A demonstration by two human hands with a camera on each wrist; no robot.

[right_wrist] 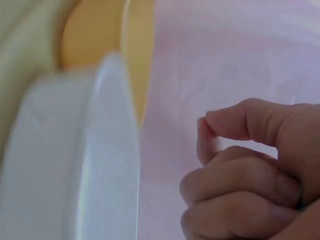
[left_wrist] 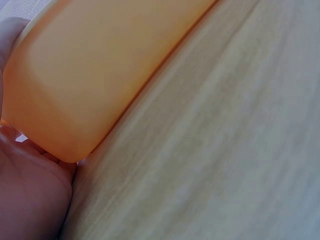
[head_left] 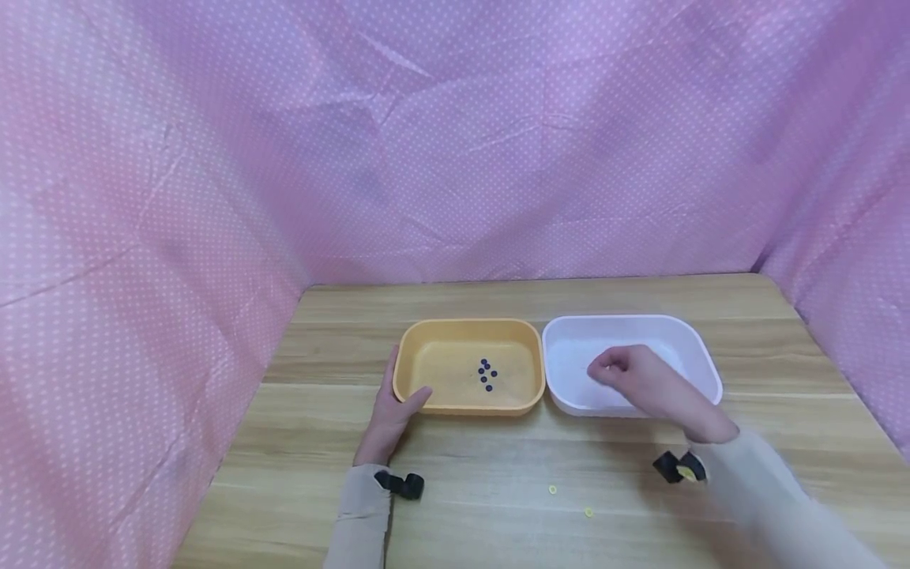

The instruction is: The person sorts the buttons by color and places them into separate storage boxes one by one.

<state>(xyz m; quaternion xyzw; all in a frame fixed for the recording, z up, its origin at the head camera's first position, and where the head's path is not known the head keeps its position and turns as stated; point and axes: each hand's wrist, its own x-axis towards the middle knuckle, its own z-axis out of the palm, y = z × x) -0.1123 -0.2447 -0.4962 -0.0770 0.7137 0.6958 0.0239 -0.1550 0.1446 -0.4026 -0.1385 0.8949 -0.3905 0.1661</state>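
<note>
My left hand (head_left: 386,416) grips the front left corner of a yellow plastic tray (head_left: 437,410), thumb over the rim and fingers along the outer side. Several small dark blue discs (head_left: 488,379) lie on the floor of that tray. Above the white tray (head_left: 569,407), my right hand (head_left: 643,382) has thumb and index fingertip pressed together, the other fingers curled in. No object shows at those fingertips (right_wrist: 212,119); a tiny one between them would be hidden. The right wrist view has the white tray's wall (right_wrist: 107,165) left of the hand.
The trays stand side by side on a wood-grain table (head_left: 483,514). Two small yellow rings (head_left: 552,490) lie on the table in front of them. A pink dotted cloth (head_left: 455,158) hangs behind and along both sides.
</note>
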